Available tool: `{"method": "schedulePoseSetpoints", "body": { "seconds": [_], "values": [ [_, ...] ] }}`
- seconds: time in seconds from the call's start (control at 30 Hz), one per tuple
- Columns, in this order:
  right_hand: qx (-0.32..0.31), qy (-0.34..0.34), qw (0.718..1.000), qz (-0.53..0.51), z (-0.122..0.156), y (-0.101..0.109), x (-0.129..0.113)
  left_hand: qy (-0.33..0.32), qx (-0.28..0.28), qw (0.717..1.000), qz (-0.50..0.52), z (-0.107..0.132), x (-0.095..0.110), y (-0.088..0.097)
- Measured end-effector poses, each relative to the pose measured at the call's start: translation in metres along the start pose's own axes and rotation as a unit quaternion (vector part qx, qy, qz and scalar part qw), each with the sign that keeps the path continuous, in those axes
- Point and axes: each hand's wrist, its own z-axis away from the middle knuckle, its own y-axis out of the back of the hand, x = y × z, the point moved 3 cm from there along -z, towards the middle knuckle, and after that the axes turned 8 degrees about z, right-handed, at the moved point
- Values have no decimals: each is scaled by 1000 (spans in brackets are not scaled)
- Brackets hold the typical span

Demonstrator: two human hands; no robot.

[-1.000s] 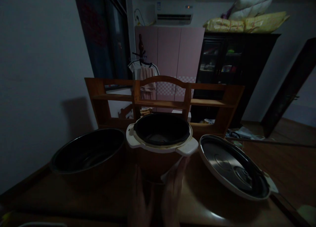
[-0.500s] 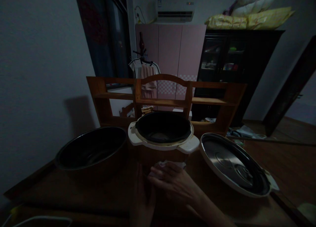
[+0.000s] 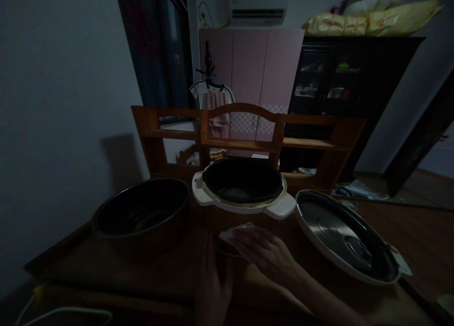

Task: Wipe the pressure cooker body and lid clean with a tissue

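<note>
An open rice cooker with a white rim and dark inner cavity stands in the middle of the wooden table. My right hand presses a pale cloth flat against the cooker's front wall, fingers laid over it. Against the same wall, just left of that, my left hand rests with its fingers stretched upward, holding nothing. Left of the cooker sits a dark inner pot. The cooker's lid lies tilted at the right, metal underside facing up.
A wooden shelf rack stands behind the cooker at the table's far edge. A white cable lies at the near left corner. A grey wall runs close on the left. Wardrobes and a dark cabinet stand beyond.
My right hand came in from below, laid the cloth on the cooker's front and has slid it slightly left. The view has shifted a little leftward.
</note>
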Motion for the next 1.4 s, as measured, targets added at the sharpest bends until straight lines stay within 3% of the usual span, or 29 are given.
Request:
{"method": "schedulePoseSetpoints", "body": {
  "seconds": [0.1, 0.3, 0.4, 0.53, 0.73, 0.87, 1.1, 1.23, 1.4],
  "values": [
    [22, 4, 1000, 9, -24, 5, -4, 9, -6, 1000, 8, 1, 3, 0],
    [2, 21, 1000, -18, -54, 5, -16, 86, -1, 992, 96, 13, -3, 1],
    [6, 40, 998, -45, -48, -4, -22, 73, 25, 992, 96, 18, -9, 5],
    [5, 48, 998, -35, -23, -9, -23, 60, 20, 995, 83, 19, -15, 7],
    [41, 7, 999, 34, 10, 15, 7, 46, 25, 996, 72, 23, -16, 0],
    [72, -3, 996, 48, 2, 22, 18, 40, 24, 996, 70, 24, -16, -1],
    [42, 68, 995, -57, -30, -9, -14, 57, 24, 995, 73, 14, -8, 8],
    [51, 89, 991, -90, -28, -19, -24, 83, 21, 993, 80, 10, 3, 9],
    [44, 137, 988, -50, -12, -25, -25, 108, 9, 990, 91, 10, 6, 8]
  ]
}}
